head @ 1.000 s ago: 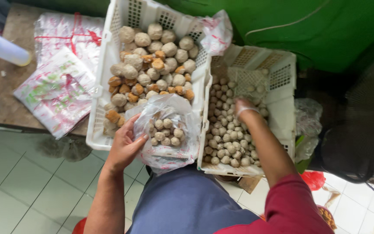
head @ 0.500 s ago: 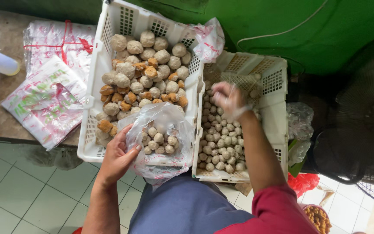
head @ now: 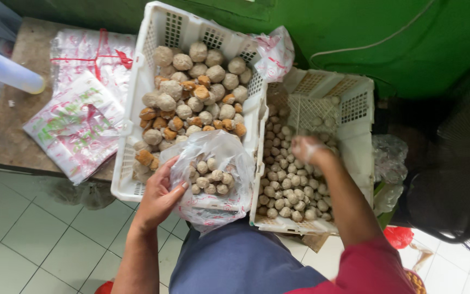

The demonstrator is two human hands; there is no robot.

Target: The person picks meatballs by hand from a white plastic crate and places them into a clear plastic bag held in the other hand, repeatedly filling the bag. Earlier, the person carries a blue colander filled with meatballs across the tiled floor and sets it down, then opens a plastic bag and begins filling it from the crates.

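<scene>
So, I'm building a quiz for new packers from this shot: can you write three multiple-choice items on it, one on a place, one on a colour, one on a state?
1. Where is the right hand?
A. Over the right-hand crate of small balls
B. On the spray bottle
C. On the floor tiles

2. What colour are the two crates?
A. Blue
B. White
C. Black

3. What state is the clear plastic bag in?
A. Tied shut
B. Empty
C. Open, partly filled with small balls

Answers: 1 A, the hand hovers above that crate's small balls; 2 B, both the right-hand crate and the left crate have white lattice walls; 3 C, the left hand holds its mouth open with balls inside.
</scene>
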